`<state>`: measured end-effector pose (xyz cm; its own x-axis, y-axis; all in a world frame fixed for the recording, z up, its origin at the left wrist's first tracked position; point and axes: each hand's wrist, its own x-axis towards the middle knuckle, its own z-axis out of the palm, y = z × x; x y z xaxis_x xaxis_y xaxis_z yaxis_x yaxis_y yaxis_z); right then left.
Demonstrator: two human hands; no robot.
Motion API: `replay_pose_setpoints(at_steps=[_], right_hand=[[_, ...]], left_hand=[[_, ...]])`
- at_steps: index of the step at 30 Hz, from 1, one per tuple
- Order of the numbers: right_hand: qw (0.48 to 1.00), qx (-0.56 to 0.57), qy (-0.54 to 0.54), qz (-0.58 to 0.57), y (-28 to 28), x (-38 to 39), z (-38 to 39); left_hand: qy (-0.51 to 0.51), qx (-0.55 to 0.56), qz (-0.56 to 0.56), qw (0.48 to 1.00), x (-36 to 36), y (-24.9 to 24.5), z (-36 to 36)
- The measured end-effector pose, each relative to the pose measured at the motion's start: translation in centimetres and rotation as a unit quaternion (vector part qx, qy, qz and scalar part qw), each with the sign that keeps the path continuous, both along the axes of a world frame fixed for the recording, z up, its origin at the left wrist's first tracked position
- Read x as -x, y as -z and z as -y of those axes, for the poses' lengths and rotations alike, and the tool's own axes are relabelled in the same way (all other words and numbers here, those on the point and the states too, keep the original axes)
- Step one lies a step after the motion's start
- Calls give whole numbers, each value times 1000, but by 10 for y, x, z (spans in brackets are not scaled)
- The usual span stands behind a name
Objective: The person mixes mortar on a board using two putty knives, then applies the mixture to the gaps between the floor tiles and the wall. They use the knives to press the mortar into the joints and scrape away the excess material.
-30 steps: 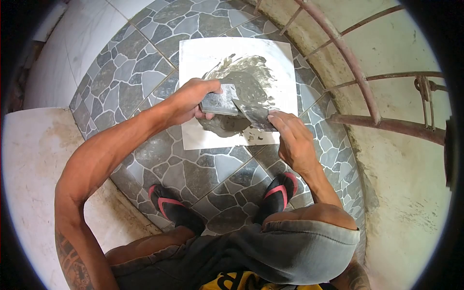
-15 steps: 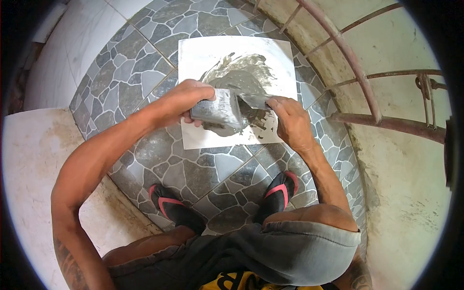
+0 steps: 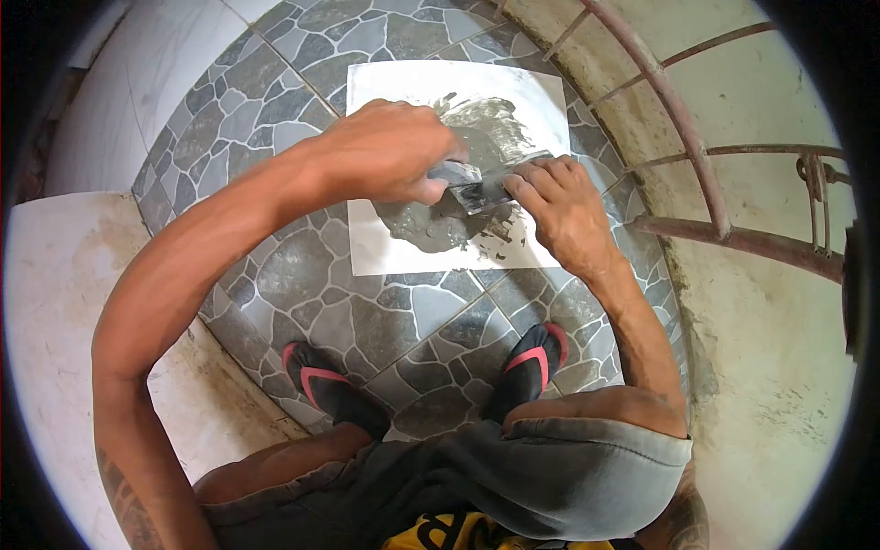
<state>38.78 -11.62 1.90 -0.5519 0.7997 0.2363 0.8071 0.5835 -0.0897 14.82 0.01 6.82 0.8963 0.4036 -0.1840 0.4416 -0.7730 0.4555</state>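
My left hand [image 3: 399, 151] is closed around a flat grey scraper [image 3: 453, 174], which it mostly covers. Opposite it, my right hand [image 3: 555, 197] grips a second scraper blade [image 3: 490, 191] smeared with grey paste. The two tools meet or overlap between my hands, above the white board [image 3: 367, 252]. Wet grey paste [image 3: 423, 227] spreads over the middle of the board, with thin streaks towards its top and small crumbs at the lower right.
Stone-patterned floor tiles [image 3: 312, 275] surround the board. My sandalled feet stand below it. A rusty metal frame [image 3: 683, 137] runs along the stained wall [image 3: 761, 321] at the right. A pale ledge [image 3: 73, 275] lies at the left.
My left hand has turned over and risen, now covering most of its scraper. My right hand has shifted slightly, with its blade angled against the other tool.
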Motion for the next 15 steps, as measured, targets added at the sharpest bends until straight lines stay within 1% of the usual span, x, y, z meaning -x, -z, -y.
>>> replay_pose_setpoints(at_steps=[6, 8, 11, 14, 15], right_hand=[[1000, -23, -6, 0, -7, 0, -6], [1000, -21, 1, 2, -11, 1, -2], [998, -13, 28, -46, -16, -1, 5], [990, 68, 102, -73, -23, -12, 18], [986, 65, 107, -109, -22, -17, 21]], left_hand=[[13, -18, 19, 1000, -5, 17, -5], [1, -26, 17, 1000, -5, 22, -7], [-8, -35, -3, 999, -6, 26, -11], [-13, -47, -16, 999, -3, 32, -15], [-14, -52, -18, 998, -2, 30, -14]])
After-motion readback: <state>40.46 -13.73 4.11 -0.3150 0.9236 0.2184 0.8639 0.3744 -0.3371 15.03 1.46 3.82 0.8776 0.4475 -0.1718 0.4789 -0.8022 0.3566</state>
